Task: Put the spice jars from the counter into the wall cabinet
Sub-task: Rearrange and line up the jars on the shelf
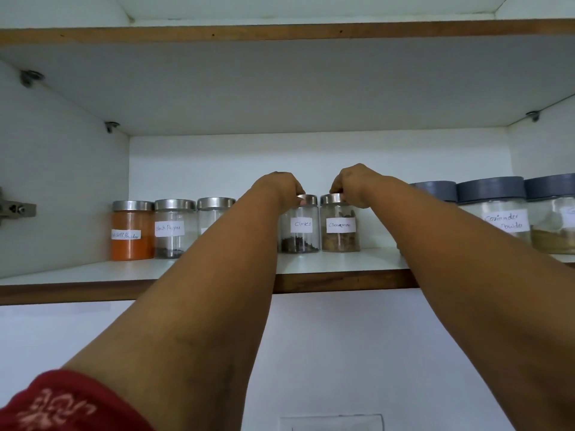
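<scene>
Both arms reach up into the open wall cabinet. My left hand (278,186) grips the steel lid of the glass jar labelled Cloves (301,230). My right hand (354,183) grips the lid of the jar labelled Cinnamon (340,231) right beside it. Both jars stand upright on the white shelf (342,264). To the left stand an orange chilli powder jar (132,230), a Black Pepper jar (174,228) and a third steel-lidded jar (214,209) partly hidden by my left forearm.
Bigger jars with grey lids stand at the right of the shelf, one labelled Coriander Powder (494,213), another at the frame edge (552,213). An upper shelf (280,34) spans above. A door hinge (15,209) sits on the left cabinet wall.
</scene>
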`<action>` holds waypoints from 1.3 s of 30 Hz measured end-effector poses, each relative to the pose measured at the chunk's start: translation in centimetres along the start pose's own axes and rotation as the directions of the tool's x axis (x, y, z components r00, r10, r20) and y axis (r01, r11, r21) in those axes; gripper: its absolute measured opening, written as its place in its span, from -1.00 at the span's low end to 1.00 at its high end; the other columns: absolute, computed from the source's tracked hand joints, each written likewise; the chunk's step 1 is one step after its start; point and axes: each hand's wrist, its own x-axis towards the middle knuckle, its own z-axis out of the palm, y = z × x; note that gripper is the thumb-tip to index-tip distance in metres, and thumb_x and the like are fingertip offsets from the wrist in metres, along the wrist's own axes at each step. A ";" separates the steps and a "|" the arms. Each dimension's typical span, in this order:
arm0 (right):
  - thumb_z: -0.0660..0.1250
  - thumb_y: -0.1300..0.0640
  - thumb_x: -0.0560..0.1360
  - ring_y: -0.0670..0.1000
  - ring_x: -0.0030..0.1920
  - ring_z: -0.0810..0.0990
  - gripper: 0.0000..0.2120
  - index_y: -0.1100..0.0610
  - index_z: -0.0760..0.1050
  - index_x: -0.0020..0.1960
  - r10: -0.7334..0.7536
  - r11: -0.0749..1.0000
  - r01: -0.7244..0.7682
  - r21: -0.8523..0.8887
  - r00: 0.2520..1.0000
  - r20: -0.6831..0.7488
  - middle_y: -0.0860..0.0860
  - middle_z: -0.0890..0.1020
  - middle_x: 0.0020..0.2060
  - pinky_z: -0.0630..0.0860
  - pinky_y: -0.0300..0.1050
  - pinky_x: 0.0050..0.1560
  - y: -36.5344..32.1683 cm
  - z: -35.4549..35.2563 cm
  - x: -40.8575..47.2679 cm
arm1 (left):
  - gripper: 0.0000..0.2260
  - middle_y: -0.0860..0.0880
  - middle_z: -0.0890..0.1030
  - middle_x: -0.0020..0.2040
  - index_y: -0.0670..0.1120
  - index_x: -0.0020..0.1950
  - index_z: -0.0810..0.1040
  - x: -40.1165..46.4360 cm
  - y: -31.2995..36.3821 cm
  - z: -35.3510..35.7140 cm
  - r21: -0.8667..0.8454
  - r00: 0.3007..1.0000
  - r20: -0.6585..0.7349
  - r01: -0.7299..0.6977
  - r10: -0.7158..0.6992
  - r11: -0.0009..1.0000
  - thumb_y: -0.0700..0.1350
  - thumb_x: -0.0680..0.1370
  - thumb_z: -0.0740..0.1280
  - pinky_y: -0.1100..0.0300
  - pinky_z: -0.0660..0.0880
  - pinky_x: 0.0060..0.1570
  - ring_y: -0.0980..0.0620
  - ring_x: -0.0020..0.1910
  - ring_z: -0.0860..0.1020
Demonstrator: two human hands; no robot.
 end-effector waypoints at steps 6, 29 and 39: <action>0.24 0.30 0.59 0.10 0.26 0.51 -0.71 0.20 0.51 0.29 -0.024 0.992 0.029 0.125 0.999 -0.043 0.12 0.55 0.26 0.44 -0.06 0.29 1.3 0.9 -0.2 | -0.74 -0.05 0.64 0.15 -0.04 0.23 0.62 -0.2 -0.2 0.2 0.007 1.000 -0.021 -0.012 0.012 1.000 -0.01 0.61 0.28 0.12 0.45 0.14 -0.06 0.15 0.54; 0.15 0.50 0.39 0.21 0.35 0.32 -0.32 0.08 0.26 0.44 -0.019 0.996 0.056 0.073 0.900 -0.435 0.18 0.42 0.33 0.19 0.15 0.47 2.6 -8.1 -8.3 | -0.56 -0.19 0.44 0.41 -0.02 0.54 0.22 -11.2 2.8 -7.2 0.075 0.991 -0.124 0.048 -0.038 0.996 0.08 0.67 0.03 -0.08 0.37 0.30 -0.21 0.38 0.38; 0.13 0.49 0.49 0.15 0.31 0.33 -0.53 0.17 0.36 0.34 0.189 0.962 -0.102 0.254 0.919 -0.346 0.15 0.41 0.28 0.40 0.00 0.24 6.3 -12.1 -17.8 | -0.58 -0.14 0.39 0.47 0.03 0.53 0.26 -15.1 10.2 -12.3 -0.007 0.972 -0.183 -0.149 0.145 0.989 0.07 0.67 0.08 -0.09 0.34 0.37 -0.18 0.43 0.34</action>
